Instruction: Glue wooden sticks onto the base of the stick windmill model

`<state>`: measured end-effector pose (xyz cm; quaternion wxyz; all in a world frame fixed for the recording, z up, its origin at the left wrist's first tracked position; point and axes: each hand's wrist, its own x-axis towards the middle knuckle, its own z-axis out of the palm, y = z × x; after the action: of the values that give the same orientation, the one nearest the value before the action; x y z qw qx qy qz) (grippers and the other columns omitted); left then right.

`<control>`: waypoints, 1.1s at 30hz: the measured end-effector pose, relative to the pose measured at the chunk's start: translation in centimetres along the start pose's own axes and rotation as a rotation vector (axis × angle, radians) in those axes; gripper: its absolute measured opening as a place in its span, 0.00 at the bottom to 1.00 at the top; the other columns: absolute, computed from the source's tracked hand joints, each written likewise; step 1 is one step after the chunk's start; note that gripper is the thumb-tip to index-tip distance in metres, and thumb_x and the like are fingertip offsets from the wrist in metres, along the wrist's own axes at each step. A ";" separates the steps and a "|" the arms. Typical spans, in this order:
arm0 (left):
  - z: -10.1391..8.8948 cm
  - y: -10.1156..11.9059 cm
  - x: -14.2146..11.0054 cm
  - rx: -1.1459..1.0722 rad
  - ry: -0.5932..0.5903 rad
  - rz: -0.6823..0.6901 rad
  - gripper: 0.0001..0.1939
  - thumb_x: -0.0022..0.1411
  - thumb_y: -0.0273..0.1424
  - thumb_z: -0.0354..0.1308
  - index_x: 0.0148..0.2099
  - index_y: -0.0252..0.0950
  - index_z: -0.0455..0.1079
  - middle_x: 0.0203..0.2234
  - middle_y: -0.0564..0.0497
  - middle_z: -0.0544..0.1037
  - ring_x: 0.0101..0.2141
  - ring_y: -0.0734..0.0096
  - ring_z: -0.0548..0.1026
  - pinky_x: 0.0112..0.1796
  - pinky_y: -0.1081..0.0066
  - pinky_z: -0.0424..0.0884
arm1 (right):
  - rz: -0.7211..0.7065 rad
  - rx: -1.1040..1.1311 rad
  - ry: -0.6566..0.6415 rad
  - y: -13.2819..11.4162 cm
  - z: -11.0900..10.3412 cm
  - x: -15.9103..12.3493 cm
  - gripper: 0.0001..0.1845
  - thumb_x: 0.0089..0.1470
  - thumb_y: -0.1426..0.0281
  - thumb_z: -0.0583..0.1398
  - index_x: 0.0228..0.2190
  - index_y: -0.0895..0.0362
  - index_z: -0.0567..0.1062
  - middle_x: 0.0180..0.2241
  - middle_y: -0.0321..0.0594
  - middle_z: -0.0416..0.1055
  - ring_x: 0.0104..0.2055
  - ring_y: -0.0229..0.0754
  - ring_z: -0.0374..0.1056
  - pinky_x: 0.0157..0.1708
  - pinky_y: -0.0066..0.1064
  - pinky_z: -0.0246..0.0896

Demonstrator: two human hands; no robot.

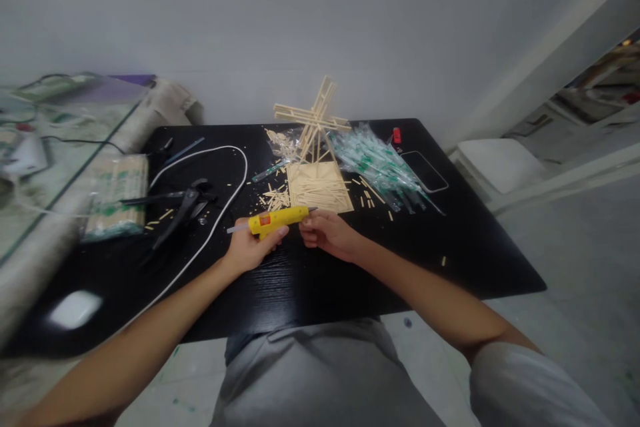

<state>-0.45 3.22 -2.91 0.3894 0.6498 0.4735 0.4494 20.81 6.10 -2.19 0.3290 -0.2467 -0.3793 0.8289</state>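
Observation:
My left hand (250, 248) is wrapped round a yellow hot glue gun (281, 217), its nozzle pointing right and a glue stick jutting from the back. Right at the nozzle tip is my right hand (330, 235), its fingers pinched together; whatever they hold is too small to make out. Just beyond the hands, a square wooden base (304, 181) carries a pile of thin wooden sticks (323, 195). A windmill-like stick model (315, 121) with crossed blades rises behind that pile. Short cut pieces (278, 199) lie scattered left of the base.
Clear wrappers with green print (377, 163) heap up to the right, beside a phone-like flat item (425, 171) and a red object (397, 135). On the left lie black-handled cutters (183, 213), a white cable (220, 223) and a bagged stick bundle (117, 193).

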 end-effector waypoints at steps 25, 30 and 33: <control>-0.4 0.1 0.7 -0.170 -0.015 -0.260 0.23 0.53 0.49 0.69 0.28 0.32 0.76 0.16 0.50 0.76 0.15 0.75 0.71 0.17 0.76 0.69 | -0.014 -0.006 0.090 0.5 -0.4 -0.2 0.20 0.41 0.60 0.78 0.33 0.57 0.83 0.24 0.30 0.67 0.26 0.32 0.59 0.28 0.29 0.54; -0.4 0.1 0.6 -0.106 -0.061 -0.187 0.20 0.56 0.46 0.69 0.29 0.32 0.76 0.17 0.50 0.76 0.16 0.75 0.72 0.18 0.77 0.70 | -0.018 0.003 0.098 0.5 -0.3 -0.2 0.20 0.41 0.58 0.78 0.31 0.58 0.82 0.24 0.30 0.66 0.25 0.32 0.57 0.27 0.29 0.53; -0.5 0.2 0.6 -0.068 -0.073 -0.124 0.18 0.58 0.44 0.68 0.30 0.33 0.75 0.16 0.51 0.77 0.16 0.75 0.72 0.18 0.77 0.69 | -0.013 -0.005 0.108 0.6 -0.4 -0.1 0.19 0.41 0.59 0.78 0.30 0.58 0.82 0.22 0.29 0.65 0.25 0.32 0.56 0.27 0.29 0.51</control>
<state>-0.77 3.79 -2.42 0.4554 0.6215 0.4829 0.4160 20.93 5.92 -2.90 0.3539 -0.2895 -0.3648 0.8111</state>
